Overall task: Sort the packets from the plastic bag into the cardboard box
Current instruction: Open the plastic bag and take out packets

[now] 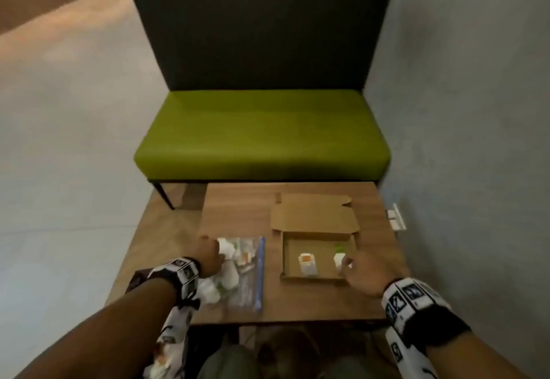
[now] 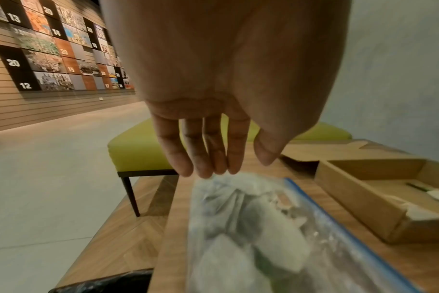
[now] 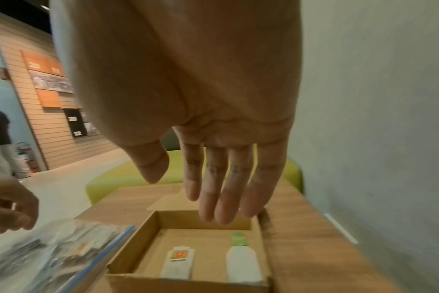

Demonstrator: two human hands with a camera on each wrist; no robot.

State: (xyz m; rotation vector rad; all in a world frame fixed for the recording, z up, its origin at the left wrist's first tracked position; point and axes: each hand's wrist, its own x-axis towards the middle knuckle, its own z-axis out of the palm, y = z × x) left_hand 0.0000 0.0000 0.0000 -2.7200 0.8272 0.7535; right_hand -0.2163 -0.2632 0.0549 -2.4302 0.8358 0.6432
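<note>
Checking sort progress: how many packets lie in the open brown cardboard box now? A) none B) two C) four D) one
B: the open brown cardboard box holds two packets side by side, an orange-labelled white packet and a green-topped white packet; the open right hand above it holds nothing.

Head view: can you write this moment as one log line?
left hand open, at plastic bag | right hand open, over cardboard box | two packets boxed
</note>
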